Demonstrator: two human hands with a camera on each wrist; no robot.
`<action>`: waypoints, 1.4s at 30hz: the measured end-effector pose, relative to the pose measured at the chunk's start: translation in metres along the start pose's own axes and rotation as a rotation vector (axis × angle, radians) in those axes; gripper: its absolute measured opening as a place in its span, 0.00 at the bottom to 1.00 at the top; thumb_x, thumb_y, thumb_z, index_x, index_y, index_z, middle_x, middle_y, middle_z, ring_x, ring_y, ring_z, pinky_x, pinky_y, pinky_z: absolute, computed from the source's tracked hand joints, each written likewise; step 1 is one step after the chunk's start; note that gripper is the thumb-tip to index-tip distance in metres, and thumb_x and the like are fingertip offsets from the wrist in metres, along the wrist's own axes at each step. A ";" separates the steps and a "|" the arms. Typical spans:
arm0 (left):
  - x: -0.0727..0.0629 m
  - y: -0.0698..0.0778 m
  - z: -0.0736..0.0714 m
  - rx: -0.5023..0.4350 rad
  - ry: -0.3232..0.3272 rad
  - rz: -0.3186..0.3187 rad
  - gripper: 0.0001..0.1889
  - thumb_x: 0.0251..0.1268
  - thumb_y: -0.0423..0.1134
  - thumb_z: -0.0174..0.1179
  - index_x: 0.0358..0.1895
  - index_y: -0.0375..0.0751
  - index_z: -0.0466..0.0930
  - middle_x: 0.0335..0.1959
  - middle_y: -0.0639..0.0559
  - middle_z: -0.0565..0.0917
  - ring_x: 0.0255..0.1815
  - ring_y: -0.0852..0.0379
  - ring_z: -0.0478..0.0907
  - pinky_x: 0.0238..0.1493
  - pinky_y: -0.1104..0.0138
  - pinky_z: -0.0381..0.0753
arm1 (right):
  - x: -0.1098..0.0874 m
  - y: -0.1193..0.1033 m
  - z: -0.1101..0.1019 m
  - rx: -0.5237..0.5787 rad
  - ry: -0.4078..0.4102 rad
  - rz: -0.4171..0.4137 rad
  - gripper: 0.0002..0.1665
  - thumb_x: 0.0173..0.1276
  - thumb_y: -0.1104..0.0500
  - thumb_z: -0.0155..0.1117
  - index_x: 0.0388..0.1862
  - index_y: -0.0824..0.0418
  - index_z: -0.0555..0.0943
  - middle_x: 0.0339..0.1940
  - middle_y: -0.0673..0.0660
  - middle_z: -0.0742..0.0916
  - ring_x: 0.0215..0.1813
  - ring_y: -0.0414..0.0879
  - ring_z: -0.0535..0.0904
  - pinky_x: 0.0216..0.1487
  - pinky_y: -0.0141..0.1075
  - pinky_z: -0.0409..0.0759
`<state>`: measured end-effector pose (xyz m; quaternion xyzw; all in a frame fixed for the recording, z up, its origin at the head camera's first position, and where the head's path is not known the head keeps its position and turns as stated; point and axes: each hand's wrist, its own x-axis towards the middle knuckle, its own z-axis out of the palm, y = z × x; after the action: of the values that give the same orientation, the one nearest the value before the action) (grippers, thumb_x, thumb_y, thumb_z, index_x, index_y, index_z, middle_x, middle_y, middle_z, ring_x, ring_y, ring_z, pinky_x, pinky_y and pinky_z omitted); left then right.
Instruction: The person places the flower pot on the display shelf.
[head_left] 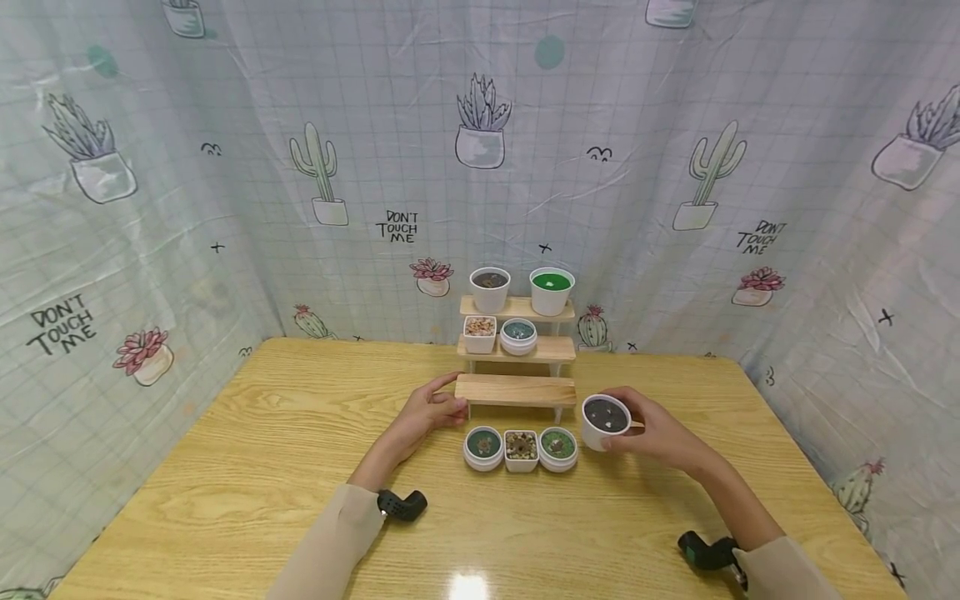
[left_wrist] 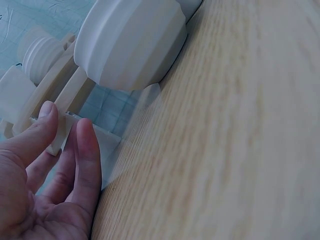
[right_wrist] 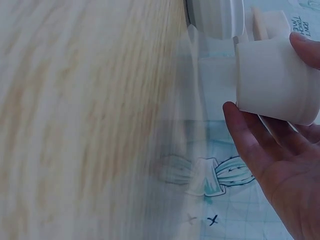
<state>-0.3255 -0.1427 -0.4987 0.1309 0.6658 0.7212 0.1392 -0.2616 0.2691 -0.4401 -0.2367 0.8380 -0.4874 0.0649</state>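
A three-tier wooden stand (head_left: 515, 389) with white legs is on the table. At the left end of its lowest board, my left hand (head_left: 423, 417) grips the wood; in the left wrist view the thumb (left_wrist: 40, 131) and fingers lie around that end. To the right of the stand, my right hand (head_left: 651, 429) holds a round white pot (head_left: 604, 422) filled with dark soil. In the right wrist view, thumb and fingers are on opposite sides of this white pot (right_wrist: 275, 80). It appears raised off the tabletop.
Before the stand is a row: a round pot (head_left: 483, 448), a square pot (head_left: 521, 451) and another round pot (head_left: 557, 449). A square pot (head_left: 480, 333) and round pot (head_left: 518, 336) occupy the middle tier; two taller pots (head_left: 490, 289) stand on top. A printed curtain (head_left: 375, 167) surrounds the table.
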 end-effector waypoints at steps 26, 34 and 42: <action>-0.002 0.002 0.001 0.012 0.002 0.002 0.39 0.73 0.34 0.63 0.83 0.44 0.54 0.45 0.42 0.88 0.42 0.58 0.87 0.49 0.66 0.89 | 0.029 -0.011 0.005 -0.015 0.022 0.000 0.40 0.64 0.57 0.78 0.71 0.61 0.71 0.66 0.63 0.80 0.64 0.56 0.77 0.58 0.33 0.83; 0.000 0.001 0.001 -0.001 0.000 0.003 0.40 0.73 0.32 0.63 0.83 0.42 0.53 0.40 0.50 0.88 0.42 0.58 0.87 0.49 0.66 0.89 | 0.035 -0.016 0.004 -0.020 0.016 0.002 0.41 0.63 0.56 0.78 0.72 0.60 0.70 0.66 0.62 0.80 0.64 0.56 0.77 0.59 0.33 0.82; -0.001 0.001 0.001 0.003 0.009 0.006 0.39 0.73 0.31 0.63 0.82 0.43 0.55 0.43 0.44 0.88 0.41 0.58 0.87 0.49 0.65 0.89 | 0.041 -0.027 -0.001 -0.048 0.018 -0.017 0.42 0.64 0.56 0.78 0.74 0.60 0.69 0.67 0.63 0.78 0.65 0.57 0.77 0.61 0.42 0.83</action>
<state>-0.3243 -0.1417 -0.4973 0.1299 0.6671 0.7212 0.1338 -0.2890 0.2395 -0.4117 -0.2410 0.8478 -0.4700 0.0477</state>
